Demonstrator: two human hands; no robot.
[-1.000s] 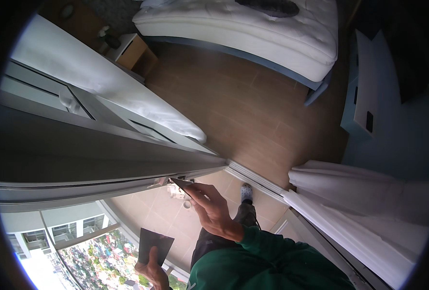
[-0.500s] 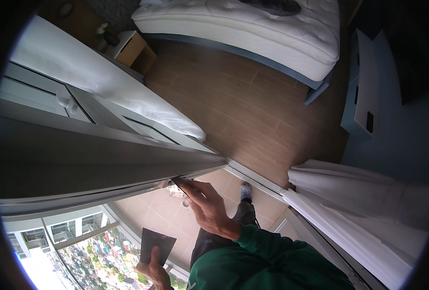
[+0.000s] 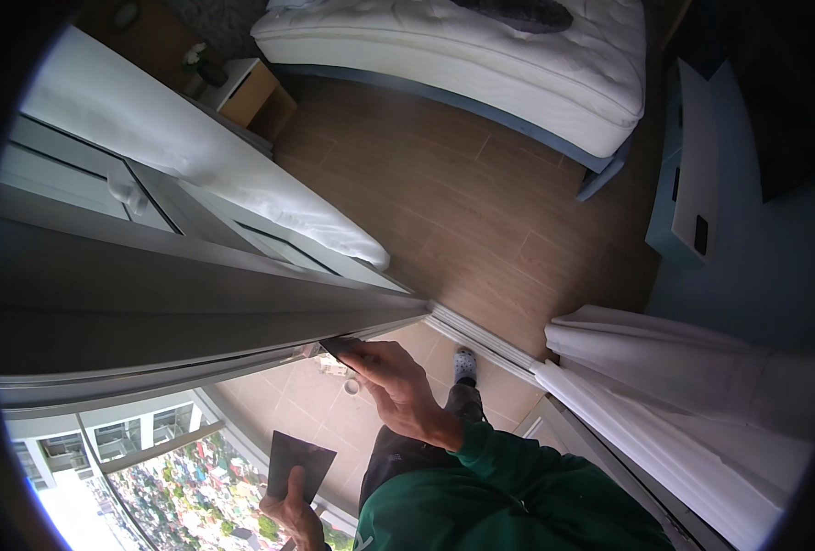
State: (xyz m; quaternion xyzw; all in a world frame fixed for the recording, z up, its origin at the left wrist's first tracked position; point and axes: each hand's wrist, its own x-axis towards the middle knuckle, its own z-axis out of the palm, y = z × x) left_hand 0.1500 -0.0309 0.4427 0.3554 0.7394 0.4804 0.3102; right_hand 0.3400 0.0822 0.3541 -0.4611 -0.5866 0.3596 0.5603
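Note:
My left hand [image 3: 290, 516] grips a dark, flat, four-sided sheet or plate [image 3: 295, 456] by its lower edge, thumb lying across its face. Whether it is stiff cannot be told. Up at the grey frame edge [image 3: 362, 331] of the glass door, my right hand [image 3: 400, 390] is closed on a smaller dark flat piece [image 3: 340, 347]. That piece meets or nearly meets the underside of the frame; its exact kind is unclear. Partly hidden behind my right hand, a light-coloured bundle of small items [image 3: 332, 365] and a small round cup-like thing [image 3: 352, 387] rest on the tiles.
A white door track [image 3: 481, 340] divides the balcony tiles from the brown bedroom floor [image 3: 417, 174]. White curtains [image 3: 646, 367] hang at right. A bed [image 3: 463, 55] and a nightstand [image 3: 242, 92] stand beyond. My foot in a spotted clog [image 3: 464, 367] is by the track.
My right hand has shifted slightly left, and the small dark piece now shows more of its face along the frame. My left hand and its sheet are almost unmoved.

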